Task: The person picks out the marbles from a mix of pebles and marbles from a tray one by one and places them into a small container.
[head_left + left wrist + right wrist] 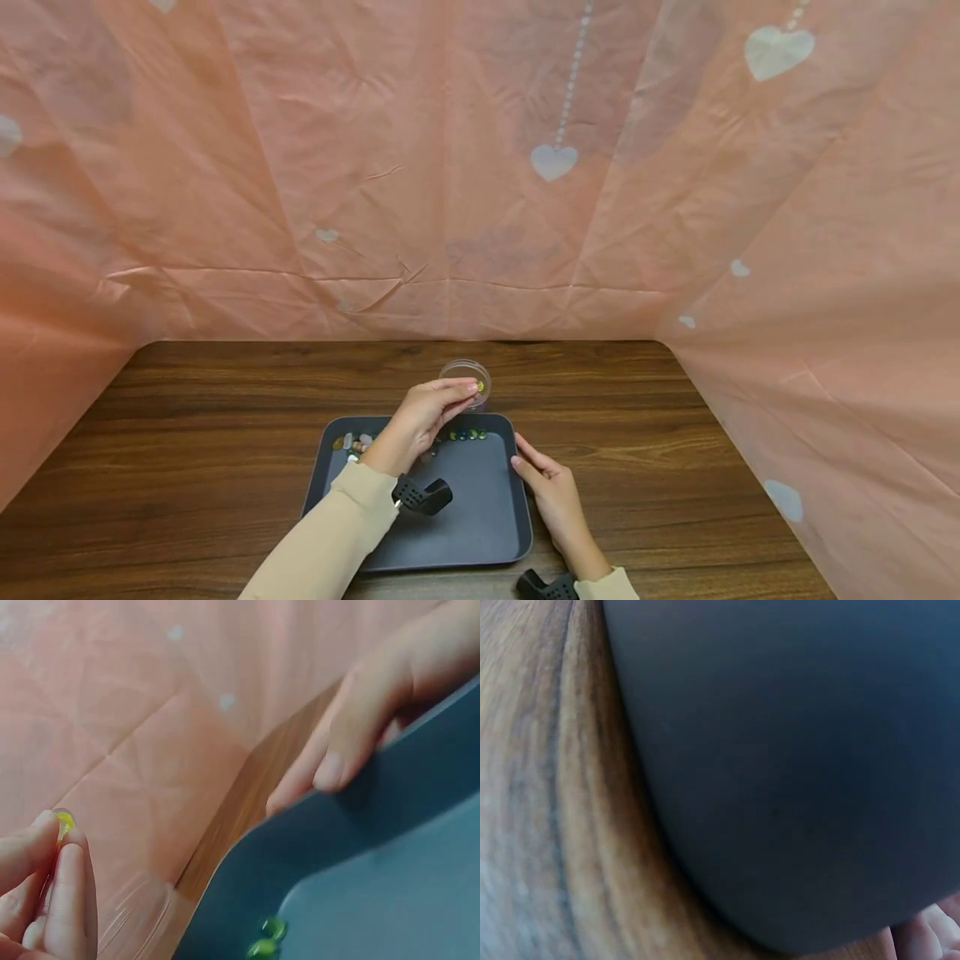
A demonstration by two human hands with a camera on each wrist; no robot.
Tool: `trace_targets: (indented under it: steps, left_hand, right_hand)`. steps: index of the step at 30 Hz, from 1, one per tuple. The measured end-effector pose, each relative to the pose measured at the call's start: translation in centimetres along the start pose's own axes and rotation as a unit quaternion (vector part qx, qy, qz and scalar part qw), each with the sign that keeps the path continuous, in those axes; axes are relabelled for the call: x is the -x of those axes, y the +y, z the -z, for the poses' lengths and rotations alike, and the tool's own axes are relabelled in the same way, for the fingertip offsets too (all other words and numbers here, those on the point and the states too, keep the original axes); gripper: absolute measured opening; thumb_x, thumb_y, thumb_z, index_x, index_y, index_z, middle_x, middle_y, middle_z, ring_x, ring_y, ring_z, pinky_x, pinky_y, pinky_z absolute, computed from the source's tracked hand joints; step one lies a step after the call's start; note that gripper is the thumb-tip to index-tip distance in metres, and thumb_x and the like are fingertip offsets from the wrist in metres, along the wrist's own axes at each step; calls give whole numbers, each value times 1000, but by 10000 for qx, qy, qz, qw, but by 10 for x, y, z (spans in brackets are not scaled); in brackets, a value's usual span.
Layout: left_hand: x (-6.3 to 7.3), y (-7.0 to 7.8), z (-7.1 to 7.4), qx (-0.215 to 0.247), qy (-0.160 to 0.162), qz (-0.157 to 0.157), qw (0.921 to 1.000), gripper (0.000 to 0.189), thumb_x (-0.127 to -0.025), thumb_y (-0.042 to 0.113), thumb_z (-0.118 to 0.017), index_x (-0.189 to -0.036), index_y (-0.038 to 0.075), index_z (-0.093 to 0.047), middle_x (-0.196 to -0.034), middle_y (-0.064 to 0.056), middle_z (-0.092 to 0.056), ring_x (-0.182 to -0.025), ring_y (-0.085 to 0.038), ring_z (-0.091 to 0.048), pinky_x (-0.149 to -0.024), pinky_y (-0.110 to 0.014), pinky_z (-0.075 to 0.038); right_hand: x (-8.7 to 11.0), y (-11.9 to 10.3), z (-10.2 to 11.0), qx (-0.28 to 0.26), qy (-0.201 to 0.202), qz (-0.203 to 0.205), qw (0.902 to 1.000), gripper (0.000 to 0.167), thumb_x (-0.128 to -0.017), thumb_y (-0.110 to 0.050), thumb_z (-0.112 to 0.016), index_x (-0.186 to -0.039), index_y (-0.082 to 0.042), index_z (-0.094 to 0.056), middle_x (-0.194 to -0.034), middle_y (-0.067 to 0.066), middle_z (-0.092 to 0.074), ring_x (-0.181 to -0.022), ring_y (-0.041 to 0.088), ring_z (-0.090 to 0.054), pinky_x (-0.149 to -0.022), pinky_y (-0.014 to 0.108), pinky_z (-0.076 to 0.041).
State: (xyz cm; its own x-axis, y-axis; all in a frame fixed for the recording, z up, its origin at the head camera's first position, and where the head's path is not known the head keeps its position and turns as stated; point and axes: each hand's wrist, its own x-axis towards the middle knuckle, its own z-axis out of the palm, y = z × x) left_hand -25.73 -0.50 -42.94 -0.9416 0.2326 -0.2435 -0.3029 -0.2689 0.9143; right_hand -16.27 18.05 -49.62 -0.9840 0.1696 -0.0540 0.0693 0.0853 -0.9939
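My left hand (423, 414) reaches over the far side of a dark grey tray (457, 517), thumb and fingertips pinching a small clear glass marble with yellow inside (66, 821). In the head view the marble appears over a round clear plastic container (454, 368) just behind the tray. At the tray's right side, my right hand (553, 492) holds the edge, thumb at the rim and fingers along the outer wall. Several green and yellow marbles (472, 434) line the tray's far edge. Various stones (347, 442) lie in its far left corner, partly hidden by my left arm.
The tray stands on a dark wooden table (637, 433). Pink cloth with white hearts (450, 167) hangs behind the table and along both sides. A black strap device (422, 495) sits on each wrist.
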Motion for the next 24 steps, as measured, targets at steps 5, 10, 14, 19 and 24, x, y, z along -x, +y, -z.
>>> trace_targets:
  steps: [5, 10, 14, 19, 24]
  left_hand:
    - [-2, 11, 2, -1038, 493, -382, 9926, 24, -88, 9, -74, -109, -1, -75, -94, -3, -77, -90, -14, -72, -99, -43, -53]
    - [-1, 20, -1, -2464, 841, -1145, 9587, 16, -85, 12, -78, -98, 3, -79, -100, -11, -78, -84, -12, -67, -74, -29, -55]
    - [-1, 22, -6, -3615, 1090, -1719, 9099, 11, -84, 13, -79, -92, 7, -81, -95, -10, -78, -76, -14, -63, -58, -20, -44]
    - [-2, 19, -8, -4286, 1075, -2236, 8688, 10, -85, 9, -76, -93, 4, -80, -92, -11, -78, -76, -17, -67, -57, -21, -47]
    - [-3, 14, -8, -4762, 1176, -2319, 8400, 8, -86, 5, -74, -91, 5, -80, -93, -11, -78, -77, -19, -68, -58, -22, -48]
  right_hand:
    - [0, 0, -1, 37, 19, -7, 10000, 42, -94, -21, -69, -134, -9, -63, -139, 5, -60, -130, 13, -52, -93, 9, -44]
    - [0, 1, -1, 74, 17, 19, 10000, 42, -95, -21, -68, -134, -9, -63, -139, 6, -59, -128, 9, -53, -94, 9, -44]
    - [0, 2, -1, 105, 25, 43, 9999, 41, -95, -20, -68, -134, -7, -63, -139, 7, -59, -120, -5, -54, -94, 9, -44]
    - [-1, 1, -1, 141, 62, 53, 9999, 40, -95, -18, -68, -133, -6, -63, -138, 7, -60, -121, -3, -55, -94, 9, -43]
    - [0, 0, -1, 104, 22, 16, 9999, 40, -95, -18, -67, -133, -7, -63, -138, 7, -60, -132, 17, -51, -93, 9, -44]
